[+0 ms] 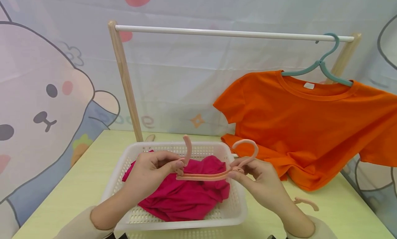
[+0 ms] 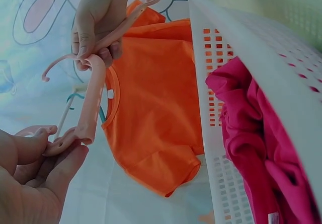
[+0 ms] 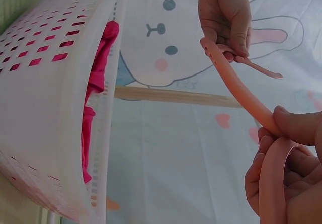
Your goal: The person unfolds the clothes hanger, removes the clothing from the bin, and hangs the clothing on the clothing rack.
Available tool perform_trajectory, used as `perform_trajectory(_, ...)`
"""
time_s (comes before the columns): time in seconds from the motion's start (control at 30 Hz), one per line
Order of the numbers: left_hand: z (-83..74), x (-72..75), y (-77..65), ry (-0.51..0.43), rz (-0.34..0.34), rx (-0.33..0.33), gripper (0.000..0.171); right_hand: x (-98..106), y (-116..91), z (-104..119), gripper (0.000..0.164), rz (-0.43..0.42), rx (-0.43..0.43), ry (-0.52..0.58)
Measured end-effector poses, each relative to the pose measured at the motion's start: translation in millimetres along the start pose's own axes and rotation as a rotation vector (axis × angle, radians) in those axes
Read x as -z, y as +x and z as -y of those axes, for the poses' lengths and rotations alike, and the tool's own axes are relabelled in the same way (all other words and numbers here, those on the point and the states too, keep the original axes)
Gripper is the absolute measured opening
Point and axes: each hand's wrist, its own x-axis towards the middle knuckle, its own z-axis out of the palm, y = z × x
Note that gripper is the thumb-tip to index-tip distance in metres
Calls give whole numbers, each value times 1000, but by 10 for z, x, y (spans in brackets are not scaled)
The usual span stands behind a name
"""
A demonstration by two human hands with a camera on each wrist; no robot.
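Observation:
A pale pink folding clothes hanger (image 1: 203, 177) is held between both hands, over the white basket (image 1: 173, 227). My left hand (image 1: 150, 170) pinches the end of one hanger arm, where a short pink end piece (image 1: 187, 151) sticks up. At the hanger's middle joint, just below its curved hook (image 1: 255, 147), my right hand (image 1: 262, 180) grips between thumb and fingers. The hanger's other arm (image 3: 273, 183) runs down past the right palm in the right wrist view. Inside the basket, under the hands, lies a crumpled magenta cloth (image 1: 183, 201).
An orange T-shirt (image 1: 297, 118) hangs on a teal hanger (image 1: 333, 75) at the rack's right end. The white rail (image 1: 201, 32) rests on wooden posts (image 1: 125, 77) behind the basket. A pale yellow-green table (image 1: 62, 197) carries everything. A printed cartoon cloth (image 1: 173, 80) forms the backdrop.

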Motion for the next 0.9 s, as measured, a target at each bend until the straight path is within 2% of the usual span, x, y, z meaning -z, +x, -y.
perform_trajectory(0.27,10,32,-33,-29,-65,27,17,24,-6,12,12,-51,-30,-26)
perform_trajectory(0.43,23,47,-52,-67,-98,27,18,29,-3,4,13,-89,6,-17)
perform_trajectory(0.77,64,56,-60,-212,-85,-9,24,32,-12,12,14,-161,31,13)
perform_trajectory(0.9,55,54,-61,-248,-109,23,26,37,-20,27,12,-197,-8,11)
